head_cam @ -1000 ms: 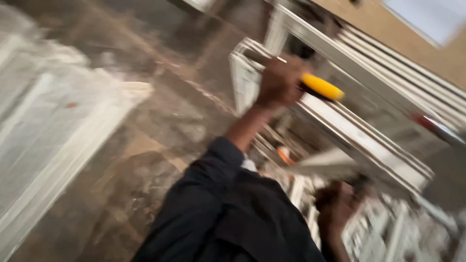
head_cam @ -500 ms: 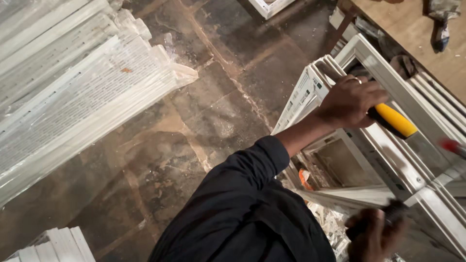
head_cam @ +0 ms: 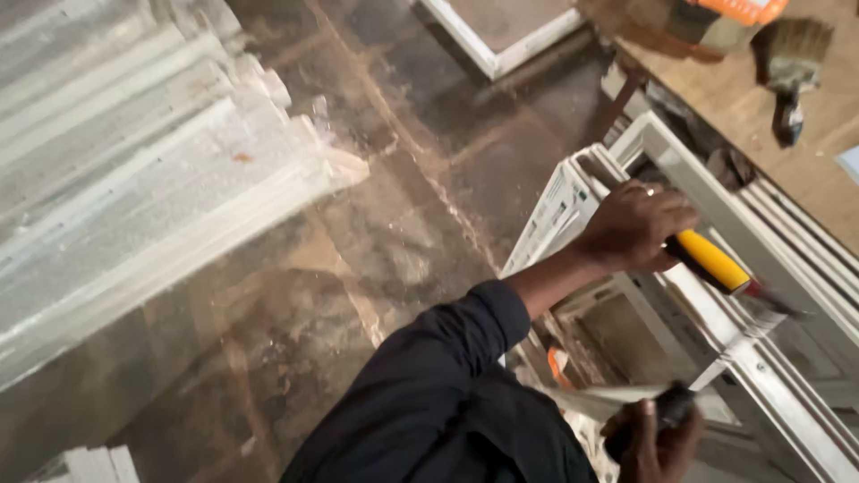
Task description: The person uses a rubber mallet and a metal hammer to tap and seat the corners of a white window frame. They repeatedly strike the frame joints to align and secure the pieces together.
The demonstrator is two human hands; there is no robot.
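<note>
Head view showed the left hand (head_cam: pixel 637 225) clamped on a yellow-handled screwdriver (head_cam: pixel 716 265) against the white window frame (head_cam: pixel 761 358); the right hand (head_cam: pixel 658 440) gripped a dark tool (head_cam: pixel 673 407) low down. The tip could slip and gouge the frame.

Glossy yellow plastic handle (head_cam: pixel 710 260); smooth white, likely plastic, frame (head_cam: pixel 716 192).

A workshop: stacked white window profiles (head_cam: pixel 152 188), frames (head_cam: pixel 761 295), a workbench (head_cam: pixel 805 152) with a brush (head_cam: pixel 787 67).
</note>
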